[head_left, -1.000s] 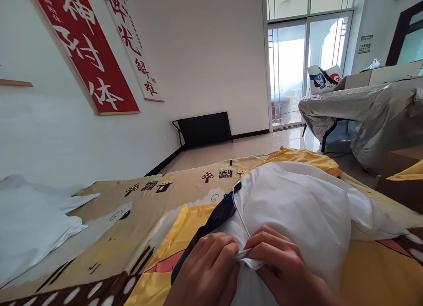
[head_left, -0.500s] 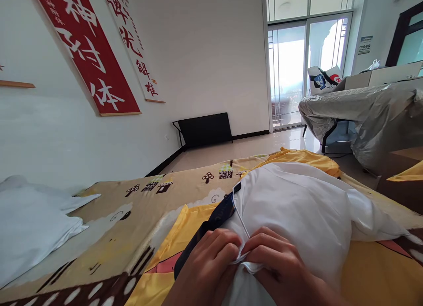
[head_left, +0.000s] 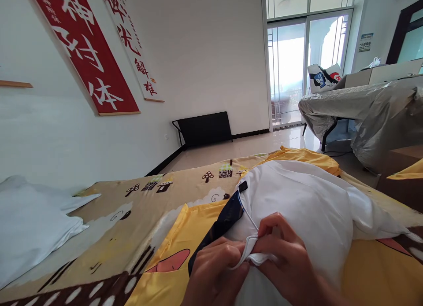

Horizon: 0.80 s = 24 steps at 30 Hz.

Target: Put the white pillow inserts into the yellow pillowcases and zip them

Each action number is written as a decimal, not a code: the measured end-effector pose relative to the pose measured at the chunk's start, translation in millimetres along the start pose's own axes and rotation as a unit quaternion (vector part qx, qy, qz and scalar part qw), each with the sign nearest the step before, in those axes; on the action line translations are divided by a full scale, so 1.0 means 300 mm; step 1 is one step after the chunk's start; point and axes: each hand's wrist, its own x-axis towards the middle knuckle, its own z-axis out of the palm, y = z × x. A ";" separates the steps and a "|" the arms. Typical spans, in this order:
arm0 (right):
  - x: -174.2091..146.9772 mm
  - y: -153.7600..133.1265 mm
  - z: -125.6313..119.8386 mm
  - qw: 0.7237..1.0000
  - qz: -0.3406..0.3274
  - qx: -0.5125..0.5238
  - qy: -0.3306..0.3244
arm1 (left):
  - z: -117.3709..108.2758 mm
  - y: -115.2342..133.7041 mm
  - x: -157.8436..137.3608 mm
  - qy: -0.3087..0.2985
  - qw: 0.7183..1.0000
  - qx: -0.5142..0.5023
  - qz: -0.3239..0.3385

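Lying atop the yellow cloth point(head_left: 370, 275), white garment point(head_left: 300, 191) judged light, soft, poss slippery, crease-prone; L hand point(head_left: 216, 264) & R hand point(head_left: 286, 255) both w/ fingers point(head_left: 276, 222) pinching its piped edge point(head_left: 248, 248) above same cloth, that doubled strip being recommended hold pt.

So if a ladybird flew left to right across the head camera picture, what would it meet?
White cloth → pink print → left hand → pinched white piped edge → right hand → plastic-covered table.
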 end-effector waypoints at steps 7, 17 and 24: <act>0.011 0.001 -0.001 0.998 0.061 0.009 0.009 | 0.004 -0.012 -0.009 0.015 0.999 0.022 0.047; 0.024 0.010 -0.001 1.000 -0.022 -0.007 0.001 | 0.039 0.010 -0.014 0.069 0.991 0.105 0.039; 0.028 0.012 -0.006 0.999 -0.038 -0.008 0.010 | 0.017 0.012 -0.021 0.083 0.979 0.187 0.004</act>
